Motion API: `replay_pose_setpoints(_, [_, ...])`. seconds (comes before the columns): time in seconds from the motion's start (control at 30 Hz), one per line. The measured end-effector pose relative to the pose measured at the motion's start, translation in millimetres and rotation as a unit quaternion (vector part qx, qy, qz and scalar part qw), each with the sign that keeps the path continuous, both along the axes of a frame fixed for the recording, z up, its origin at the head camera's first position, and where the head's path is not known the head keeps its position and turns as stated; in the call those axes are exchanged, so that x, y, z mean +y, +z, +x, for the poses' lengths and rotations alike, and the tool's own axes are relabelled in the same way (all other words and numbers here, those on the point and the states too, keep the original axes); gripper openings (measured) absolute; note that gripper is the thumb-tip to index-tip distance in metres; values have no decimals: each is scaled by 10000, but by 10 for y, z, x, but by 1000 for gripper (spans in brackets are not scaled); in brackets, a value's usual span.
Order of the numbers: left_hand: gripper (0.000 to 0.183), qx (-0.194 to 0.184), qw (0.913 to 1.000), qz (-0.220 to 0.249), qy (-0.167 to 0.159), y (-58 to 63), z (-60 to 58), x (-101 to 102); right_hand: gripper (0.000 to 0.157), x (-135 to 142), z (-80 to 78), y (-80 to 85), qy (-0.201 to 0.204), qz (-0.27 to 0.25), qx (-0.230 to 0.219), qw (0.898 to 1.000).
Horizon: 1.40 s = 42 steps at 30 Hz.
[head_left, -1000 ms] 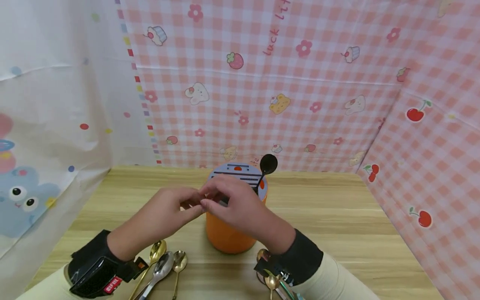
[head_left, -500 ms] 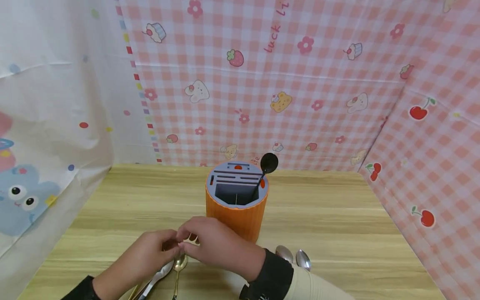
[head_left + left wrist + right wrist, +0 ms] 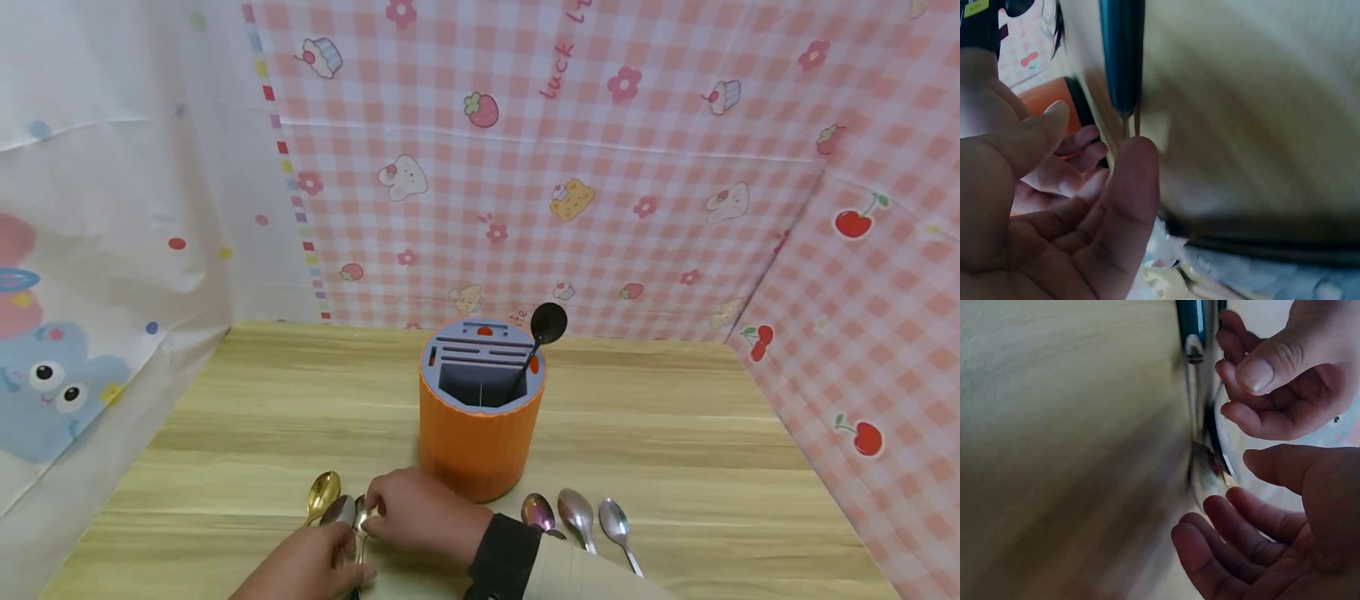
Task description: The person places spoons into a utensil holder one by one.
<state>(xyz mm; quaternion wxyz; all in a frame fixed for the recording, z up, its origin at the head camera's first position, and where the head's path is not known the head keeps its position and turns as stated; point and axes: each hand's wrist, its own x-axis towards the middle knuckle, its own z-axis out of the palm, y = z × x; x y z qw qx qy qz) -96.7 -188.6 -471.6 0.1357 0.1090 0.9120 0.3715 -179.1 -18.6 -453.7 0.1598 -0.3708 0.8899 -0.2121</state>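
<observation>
Down we come from the grey-topped orange cylindrical holder [image 3: 476, 454], left hand [image 3: 307, 562] and right hand [image 3: 427, 512] now flanking the teal-handled metal spoon [image 3: 1202, 464] on the pale wood-grain table [image 3: 652, 433], fingers parted (no pinch we can see): work shifts to this spoon.

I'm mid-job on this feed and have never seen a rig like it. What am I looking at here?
There's no machine: a person works bare-handed. The head camera looks forward and down; each wrist camera looks closely at its own hand's work. On the wooden table stands an orange holder with a black spoon leaning in it. A gold spoon lies near the left hand, and more spoons lie right of the right hand. In the right wrist view, a teal-handled spoon is close to that hand's parted fingers; no firm hold shows.
</observation>
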Motion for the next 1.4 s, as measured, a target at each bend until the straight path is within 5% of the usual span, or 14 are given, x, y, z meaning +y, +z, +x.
replay_pose_setpoints(0.17, [43, -241, 9994, -59, 225, -115, 38, 58, 22, -74, 39, -104, -180, 431, 16, 9989])
replay_pose_setpoints(0.3, [73, -230, 9983, -340, 405, -204, 50, 86, 30, -142, 77, -135, -122, 699, 153, 9974])
replay_pose_setpoints(0.47, [40, -202, 9981, -449, 373, -252, 68, 80, 29, -197, 119, -160, -258, 845, 332, 9955])
replay_pose_setpoints(0.67, [29, 73, 9993, -355, -6, -243, 65, 56, 34, -217, 165, -163, -390, 1094, 419, 9924])
replay_pose_setpoints(0.83, [20, -318, 9980, -216, 503, -191, 90, 68, 39, -225, 168, -154, -421, 1284, 179, 9907])
replay_pose_setpoints(0.97, [14, -488, 9962, 31, 720, -169, 82, 62, 41, -216, 166, -145, -546, 1135, 18, 9920])
replay_pose_setpoints(1.23, [14, -147, 9978, 601, 247, -189, 33, -1, 43, -188, 153, -144, -698, 504, -27, 9963])
replay_pose_setpoints(1.3, [14, -477, 9928, 1042, 349, -179, 29, -12, 46, -173, 147, -140, -672, 304, 24, 9973])
replay_pose_setpoints(1.4, [10, -1163, 9736, 1856, 647, -130, 19, -29, 47, -155, 145, -106, -765, -168, -275, 9965])
